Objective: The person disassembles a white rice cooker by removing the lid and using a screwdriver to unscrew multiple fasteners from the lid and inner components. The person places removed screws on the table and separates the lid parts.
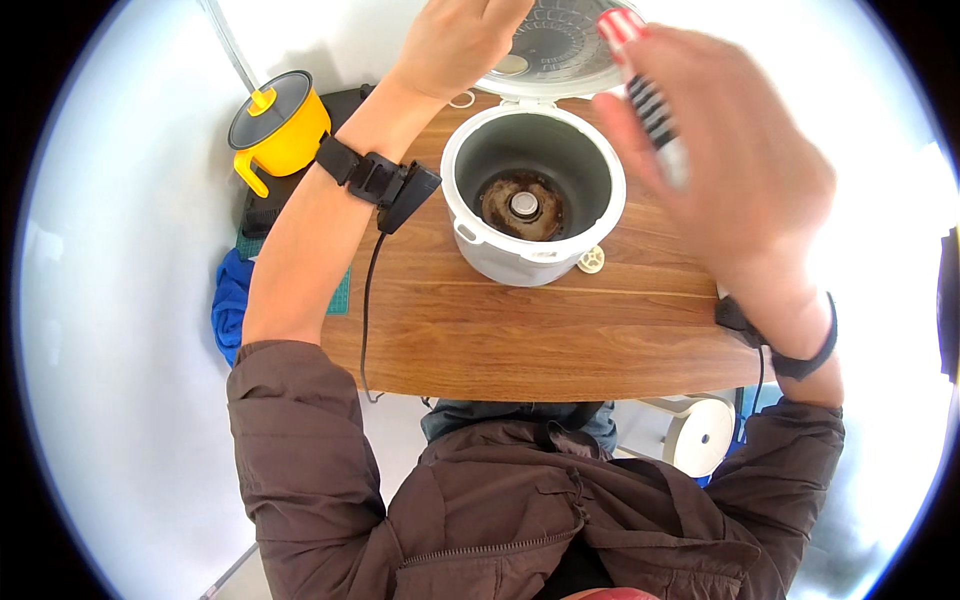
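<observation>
A white rice cooker stands on the table with its lid raised. Its grey inside has a brown-stained bottom around a round silver button. My left hand is at the upper edge of the view, beside the lid's left edge; its fingertips run out of the picture, so its grip is hidden. Blurred by motion, my right hand is raised to the right of the cooker, closed around a short stick-shaped thing with a red-and-white end and black-and-white bands. Its exact kind does not show.
A yellow pot with a grey lid stands at the far left, near a blue cloth and a green mat. A small cream wheel-shaped part lies against the cooker. A black cable hangs from my left wrist across the wooden table.
</observation>
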Demonstrator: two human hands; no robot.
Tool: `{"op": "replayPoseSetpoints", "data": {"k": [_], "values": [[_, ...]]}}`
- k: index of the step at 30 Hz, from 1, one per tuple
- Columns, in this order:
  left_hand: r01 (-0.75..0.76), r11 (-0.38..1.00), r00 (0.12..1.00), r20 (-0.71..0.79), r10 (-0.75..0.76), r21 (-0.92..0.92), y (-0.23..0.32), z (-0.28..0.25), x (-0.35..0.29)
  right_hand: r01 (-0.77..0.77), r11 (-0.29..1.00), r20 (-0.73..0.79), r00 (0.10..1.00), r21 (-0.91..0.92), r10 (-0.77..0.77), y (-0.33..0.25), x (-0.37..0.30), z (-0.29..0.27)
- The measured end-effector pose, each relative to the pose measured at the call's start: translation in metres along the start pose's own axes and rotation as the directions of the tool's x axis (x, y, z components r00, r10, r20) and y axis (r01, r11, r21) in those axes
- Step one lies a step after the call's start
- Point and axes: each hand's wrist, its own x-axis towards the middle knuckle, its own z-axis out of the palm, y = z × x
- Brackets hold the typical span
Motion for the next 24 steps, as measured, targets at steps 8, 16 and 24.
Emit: {"op": "replayPoseSetpoints", "data": {"k": [8,16,24], "values": [[-0.034,0.999,0.999,-0.037,0.033,-0.028,0.004,0.005,0.002,-0.327,0.867,0.38,0.908,0.376,0.177,0.081,0.003,-0.038],[0.069,0.98,0.998,0.022,-0.066,-0.187,0.016,0.003,0.001,-0.325,0.853,0.535,0.842,0.409,0.064,0.096,-0.041,-0.081],[0.021,0.988,1.0,0.023,-0.017,-0.155,0.021,0.001,-0.003,-0.382,0.798,0.564,0.823,0.466,0.064,0.127,-0.066,-0.078]]}}
